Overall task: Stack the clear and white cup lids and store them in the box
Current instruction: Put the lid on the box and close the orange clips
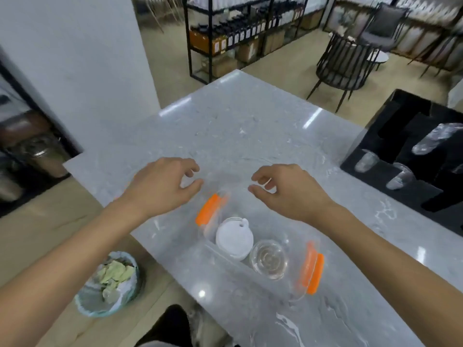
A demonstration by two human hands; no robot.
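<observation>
On the grey marble table (250,116), clear plastic box with orange latches (312,267) holds a white cup-lid stack (234,240) beside a clear cup-lid stack (268,259). Left hand (162,184) and right hand (288,189) hover above its far side, fingers loosely curled, gripping nothing.

a drinks shop — bottle-stocked shelving (240,33), black cup dispenser (411,156), marble counter (238,126).

White lids (234,240), orange box clips (208,211), grey marbled counter (238,126).
</observation>
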